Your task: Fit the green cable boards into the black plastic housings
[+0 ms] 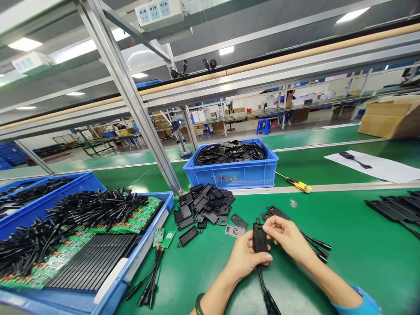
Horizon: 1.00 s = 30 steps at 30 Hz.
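Note:
A black rectangular case (260, 240) with cables running down from its lower end is held upright over the green table. My left hand (245, 258) wraps round its left side and bottom, thumb across the lower end. My right hand (285, 236) pinches at the case's upper right corner; whether a small part is between the fingertips is hidden. Just behind lie a grey plate with cutouts (235, 230) and a black one (239, 220). More black cases (275, 213) lie past my right hand, with cable ends (320, 247) showing beside my right forearm.
A heap of black covers (203, 205) lies before a blue bin (229, 175). Circuit boards with cables (159, 249) lie left, beside a loaded blue tray (144, 245). A yellow screwdriver (300, 185), white paper (377, 168), black units (390, 209) and a cardboard box (387, 118) are at right.

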Motion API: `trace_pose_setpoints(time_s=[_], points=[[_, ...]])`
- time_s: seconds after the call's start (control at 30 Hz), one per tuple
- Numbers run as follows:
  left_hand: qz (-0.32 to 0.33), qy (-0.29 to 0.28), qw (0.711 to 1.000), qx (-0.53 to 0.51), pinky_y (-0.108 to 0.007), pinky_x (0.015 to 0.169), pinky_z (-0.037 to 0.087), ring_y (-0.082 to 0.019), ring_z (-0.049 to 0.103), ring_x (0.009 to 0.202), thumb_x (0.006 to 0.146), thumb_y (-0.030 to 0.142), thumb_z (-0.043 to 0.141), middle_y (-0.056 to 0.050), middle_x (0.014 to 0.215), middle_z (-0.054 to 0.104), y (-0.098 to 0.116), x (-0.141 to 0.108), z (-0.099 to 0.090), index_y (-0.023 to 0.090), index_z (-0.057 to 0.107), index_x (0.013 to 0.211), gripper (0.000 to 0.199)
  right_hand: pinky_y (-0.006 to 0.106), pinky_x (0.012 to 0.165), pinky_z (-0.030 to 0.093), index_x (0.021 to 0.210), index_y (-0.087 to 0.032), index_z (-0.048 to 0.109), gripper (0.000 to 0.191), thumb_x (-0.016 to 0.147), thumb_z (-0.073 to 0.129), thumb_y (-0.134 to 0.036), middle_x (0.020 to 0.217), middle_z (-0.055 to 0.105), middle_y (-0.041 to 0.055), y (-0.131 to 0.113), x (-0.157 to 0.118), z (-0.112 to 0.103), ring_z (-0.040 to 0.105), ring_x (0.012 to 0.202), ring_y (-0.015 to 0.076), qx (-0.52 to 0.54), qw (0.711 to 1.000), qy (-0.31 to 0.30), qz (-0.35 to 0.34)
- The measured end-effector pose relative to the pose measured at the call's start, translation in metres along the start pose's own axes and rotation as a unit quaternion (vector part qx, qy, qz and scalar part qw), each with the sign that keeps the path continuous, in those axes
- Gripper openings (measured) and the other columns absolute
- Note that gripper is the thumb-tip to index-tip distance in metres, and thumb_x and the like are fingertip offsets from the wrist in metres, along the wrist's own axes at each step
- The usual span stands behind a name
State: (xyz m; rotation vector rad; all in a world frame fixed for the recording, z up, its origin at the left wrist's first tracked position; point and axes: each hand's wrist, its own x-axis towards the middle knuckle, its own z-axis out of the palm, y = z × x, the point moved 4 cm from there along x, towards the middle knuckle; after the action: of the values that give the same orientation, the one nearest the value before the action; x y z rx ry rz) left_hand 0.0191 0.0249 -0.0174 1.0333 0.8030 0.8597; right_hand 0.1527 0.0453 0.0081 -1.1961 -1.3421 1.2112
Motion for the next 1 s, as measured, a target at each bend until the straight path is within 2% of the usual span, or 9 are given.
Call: trace_pose_setpoints(time_s=[0.27, 0.37, 0.57, 0.63, 0.73, 0.83, 0.93, 1.0], points=[[-0.002, 0.0, 1.0, 0.007, -0.02, 0.054, 0.051, -0.008, 0.057, 0.056, 0.05, 0.023, 0.084, -0.007, 0.082, 0.064, 0.001, -0.002, 0.001, 0.01, 0.057, 0.102, 0.06, 0.02, 0.043, 0.039, 0.07, -0.015, 0.057, 0.04, 0.061, 0.07, -0.051, 0.057, 0.056, -0.001, 0.004, 0.004, -0.002, 0.054, 0.053, 0.0121, 0.044, 0.999, 0.021, 0.019], [-0.003, 0.006, 1.0, 0.003, -0.019, 0.052, 0.05, -0.009, 0.059, 0.056, 0.053, 0.026, 0.083, -0.007, 0.082, 0.064, 0.001, -0.002, 0.0, 0.01, 0.056, 0.1, 0.057, 0.019, 0.041, 0.039, 0.071, -0.015, 0.055, 0.039, 0.063, 0.069, -0.051, 0.056, 0.056, -0.0016, 0.007, 0.004, 0.002, 0.052, 0.049, 0.0103, 0.048, 0.998, 0.011, 0.027], [0.027, 0.014, 0.999, 0.029, -0.018, 0.053, 0.049, -0.011, 0.06, 0.064, 0.056, 0.03, 0.081, -0.006, 0.084, 0.063, 0.006, -0.001, 0.0, 0.011, 0.055, 0.101, 0.055, 0.016, 0.041, 0.039, 0.096, -0.016, 0.059, 0.04, 0.069, 0.066, -0.045, 0.06, 0.053, -0.0036, 0.012, 0.001, 0.01, 0.052, 0.054, 0.0094, 0.124, 0.987, -0.037, 0.096], [0.04, 0.008, 0.999, 0.036, -0.018, 0.055, 0.05, -0.011, 0.06, 0.068, 0.057, 0.03, 0.08, -0.006, 0.086, 0.063, 0.008, 0.0, 0.001, 0.011, 0.056, 0.101, 0.054, 0.015, 0.042, 0.039, 0.099, -0.016, 0.06, 0.04, 0.07, 0.067, -0.043, 0.059, 0.053, -0.0032, 0.014, 0.0, 0.012, 0.051, 0.055, 0.0088, 0.151, 0.98, -0.051, 0.117], [0.04, 0.002, 0.999, 0.035, -0.018, 0.055, 0.05, -0.012, 0.06, 0.07, 0.057, 0.031, 0.079, -0.006, 0.087, 0.062, 0.009, 0.001, 0.002, 0.013, 0.056, 0.103, 0.055, 0.015, 0.043, 0.036, 0.093, -0.016, 0.063, 0.037, 0.07, 0.067, -0.044, 0.06, 0.054, -0.0019, 0.017, -0.001, 0.012, 0.049, 0.054, 0.0078, 0.174, 0.974, -0.069, 0.125], [0.028, -0.013, 0.999, 0.037, -0.017, 0.053, 0.049, -0.012, 0.062, 0.068, 0.058, 0.033, 0.078, -0.005, 0.083, 0.062, 0.008, 0.001, 0.003, 0.013, 0.056, 0.104, 0.055, 0.016, 0.042, 0.031, 0.075, -0.013, 0.062, 0.038, 0.072, 0.065, -0.051, 0.057, 0.05, -0.0027, 0.018, 0.001, 0.013, 0.043, 0.048, 0.0055, 0.151, 0.979, -0.093, 0.097], [0.008, -0.013, 0.999, 0.038, -0.018, 0.05, 0.049, -0.013, 0.062, 0.061, 0.058, 0.034, 0.077, -0.005, 0.077, 0.063, 0.004, 0.003, 0.004, 0.012, 0.055, 0.099, 0.052, 0.018, 0.043, 0.027, 0.063, -0.013, 0.056, 0.045, 0.073, 0.06, -0.057, 0.051, 0.042, -0.0055, 0.019, 0.003, 0.012, 0.036, 0.044, 0.0049, 0.093, 0.991, -0.08, 0.056], [-0.004, 0.002, 1.0, 0.026, -0.019, 0.048, 0.048, -0.012, 0.061, 0.056, 0.058, 0.035, 0.077, -0.006, 0.076, 0.063, -0.001, 0.005, 0.005, 0.011, 0.054, 0.098, 0.052, 0.02, 0.042, 0.028, 0.063, -0.014, 0.055, 0.047, 0.076, 0.053, -0.06, 0.05, 0.039, -0.0057, 0.022, 0.004, 0.012, 0.034, 0.043, 0.0064, 0.034, 0.997, -0.055, 0.046]])
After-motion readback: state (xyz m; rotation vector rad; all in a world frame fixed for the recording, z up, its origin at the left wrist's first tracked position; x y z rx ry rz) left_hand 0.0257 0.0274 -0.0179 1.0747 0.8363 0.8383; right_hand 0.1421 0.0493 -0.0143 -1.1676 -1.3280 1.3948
